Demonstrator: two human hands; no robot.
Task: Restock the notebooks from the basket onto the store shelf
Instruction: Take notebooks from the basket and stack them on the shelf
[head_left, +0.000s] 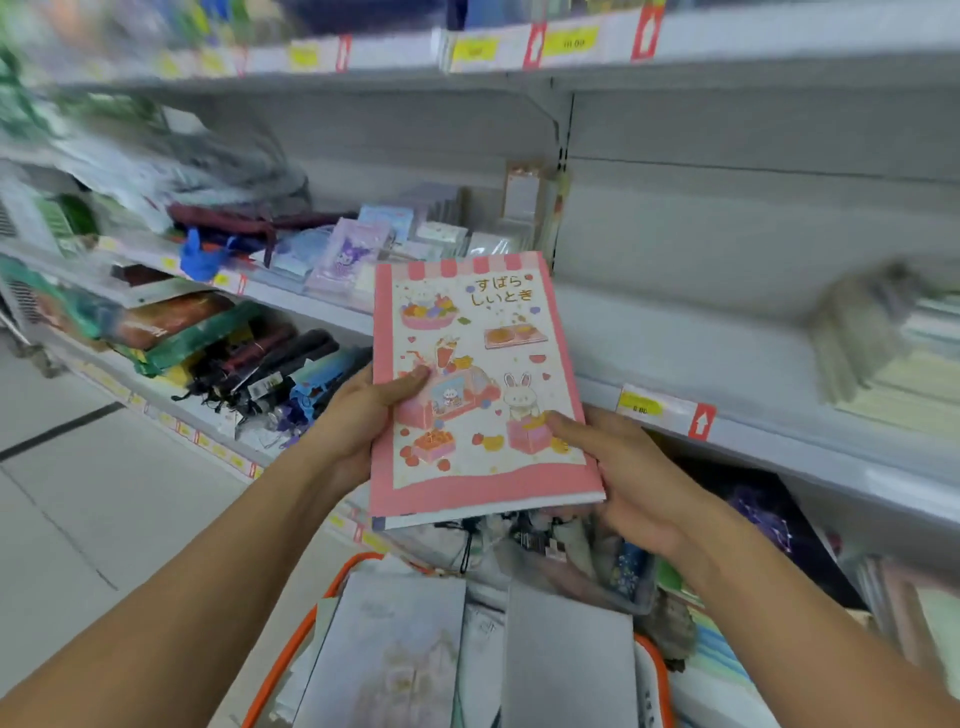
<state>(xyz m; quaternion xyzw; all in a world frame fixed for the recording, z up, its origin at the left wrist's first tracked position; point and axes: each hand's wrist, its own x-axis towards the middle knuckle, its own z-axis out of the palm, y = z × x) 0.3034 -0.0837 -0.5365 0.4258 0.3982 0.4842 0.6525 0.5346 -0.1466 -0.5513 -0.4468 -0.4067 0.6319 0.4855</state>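
I hold a pink notebook with a rabbit-and-sweets cover in front of the shelf, above the basket. My left hand grips its left edge, thumb on the cover. My right hand grips the lower right corner, thumb on top and fingers under it. The orange-rimmed basket sits below, holding several pale grey-white notebooks lying flat. The white store shelf ahead has a bare stretch in its middle; a stack of notebooks stands at its right, blurred.
Small character-print stationery packs fill the shelf's left part. Folded umbrellas and bags lie on the lower shelf to the left. Price-tag strips with red arrows run along the shelf edges. Tiled floor lies to the left.
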